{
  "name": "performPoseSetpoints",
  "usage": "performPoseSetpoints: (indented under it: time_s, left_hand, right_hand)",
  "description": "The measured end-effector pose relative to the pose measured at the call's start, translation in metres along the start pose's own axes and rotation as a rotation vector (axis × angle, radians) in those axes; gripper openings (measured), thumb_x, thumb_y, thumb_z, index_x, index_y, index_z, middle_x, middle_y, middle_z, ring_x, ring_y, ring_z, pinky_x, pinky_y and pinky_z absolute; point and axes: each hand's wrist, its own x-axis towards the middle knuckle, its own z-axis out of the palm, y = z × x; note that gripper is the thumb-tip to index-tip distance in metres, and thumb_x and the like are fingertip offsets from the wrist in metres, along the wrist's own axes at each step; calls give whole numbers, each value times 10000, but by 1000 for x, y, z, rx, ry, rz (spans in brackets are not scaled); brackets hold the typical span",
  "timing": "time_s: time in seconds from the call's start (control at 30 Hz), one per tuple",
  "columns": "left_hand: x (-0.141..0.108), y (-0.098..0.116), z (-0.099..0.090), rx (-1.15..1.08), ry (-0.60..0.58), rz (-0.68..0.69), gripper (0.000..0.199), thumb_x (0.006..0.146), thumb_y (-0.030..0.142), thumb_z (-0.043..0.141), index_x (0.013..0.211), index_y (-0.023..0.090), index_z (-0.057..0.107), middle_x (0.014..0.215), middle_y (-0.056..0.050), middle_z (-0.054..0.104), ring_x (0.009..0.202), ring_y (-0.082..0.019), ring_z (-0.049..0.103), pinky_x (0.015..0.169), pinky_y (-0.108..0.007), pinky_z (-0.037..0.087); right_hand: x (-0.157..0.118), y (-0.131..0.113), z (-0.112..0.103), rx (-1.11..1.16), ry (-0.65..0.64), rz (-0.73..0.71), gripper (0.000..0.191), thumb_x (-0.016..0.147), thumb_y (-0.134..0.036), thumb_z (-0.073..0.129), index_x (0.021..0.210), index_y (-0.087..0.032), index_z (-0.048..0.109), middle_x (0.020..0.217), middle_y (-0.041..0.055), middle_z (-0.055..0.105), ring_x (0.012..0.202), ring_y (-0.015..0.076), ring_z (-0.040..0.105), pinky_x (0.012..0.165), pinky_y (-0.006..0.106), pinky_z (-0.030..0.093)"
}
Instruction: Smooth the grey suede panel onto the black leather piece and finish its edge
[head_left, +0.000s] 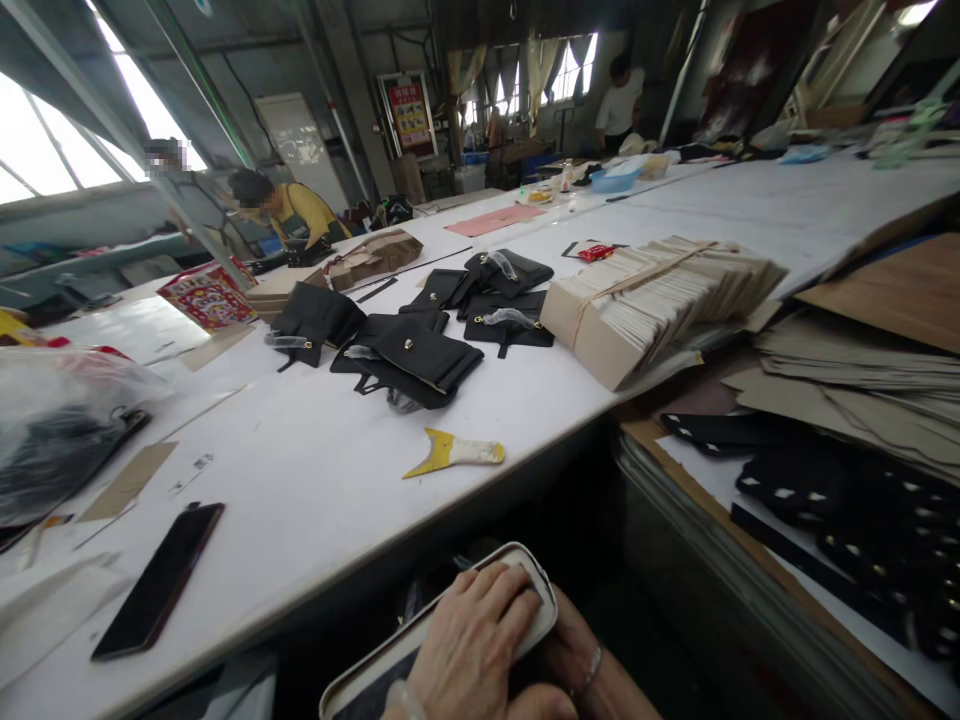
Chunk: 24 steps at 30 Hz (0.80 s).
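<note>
Below the table's front edge, a flat piece with rounded corners, a pale raised rim and a dark inner area (380,690) lies tilted in my hands; its exact kind I cannot tell. My left hand (476,630) is on top, its fingers together and bent, pressing on the far end inside the rim. From the right, my right hand (559,640), with a bracelet at the wrist, grips the same end from beneath; its fingers are mostly hidden. Something dark with a shiny bit shows behind the piece. A yellow forked tool with a wrapped handle (454,452) lies nearest on the table.
On the white table (315,500) lie several black bags (420,355), a banded stack of cardboard pieces (600,315), a phone (161,580) and a clear plastic bag (60,430). Studded black pieces (847,500) lie at right. A person in yellow (300,212) works across the table.
</note>
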Motion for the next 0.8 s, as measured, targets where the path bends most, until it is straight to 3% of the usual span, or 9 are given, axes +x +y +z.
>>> performPoseSetpoints:
  time_s: [0.13, 0.33, 0.47, 0.6, 0.7, 0.8]
  left_hand:
    - [-2, 0, 2, -10, 33, -3, 604, 846, 673, 540, 1264, 237, 526, 1316, -25, 576, 1166, -231, 552, 964, -356, 460]
    - [-7, -3, 8, 4, 55, -1, 682, 825, 727, 516, 1289, 227, 514, 1330, -38, 569, 1183, -245, 537, 985, -362, 433]
    - [-8, -4, 11, 16, 53, 2, 713, 815, 766, 479, 1328, 272, 478, 1341, -35, 549, 1189, -251, 525, 975, -378, 425]
    - [-9, -4, 13, 5, 84, 3, 702, 796, 780, 489, 1251, 247, 529, 1293, -49, 557, 1147, -251, 528, 971, -378, 413]
    - [-10, -5, 14, -22, 75, -2, 685, 806, 768, 491, 1250, 247, 523, 1296, -49, 548, 1155, -251, 517, 979, -383, 407]
    - [-11, -4, 14, -67, 54, -21, 682, 822, 751, 484, 1287, 251, 490, 1345, -43, 519, 1202, -256, 488, 1013, -411, 392]
  right_hand:
    - [-14, -2, 11, -23, 87, 81, 233, 652, -232, 814, 809, -92, 716, 803, 84, 703, 779, 185, 645, 769, 276, 519]
    - [-22, -7, 17, -102, 178, -80, 313, 644, -283, 859, 869, -116, 721, 842, 51, 712, 806, 169, 641, 785, 255, 482]
    - [-33, -6, 26, -123, 175, -95, 416, 664, -444, 841, 940, -153, 730, 971, 71, 721, 1020, 235, 624, 907, 293, 464]
    - [-44, -9, 43, -106, 92, 50, 505, 816, -586, 662, 1037, -136, 723, 925, 102, 721, 1035, 272, 627, 917, 354, 475]
    - [-52, -14, 54, -99, 42, 62, 516, 869, -585, 599, 1105, -139, 704, 961, 105, 720, 1033, 260, 631, 937, 361, 467]
    - [-56, -18, 63, -155, 93, 2, 458, 828, -533, 683, 1072, -147, 716, 970, 90, 724, 1035, 244, 629, 950, 333, 457]
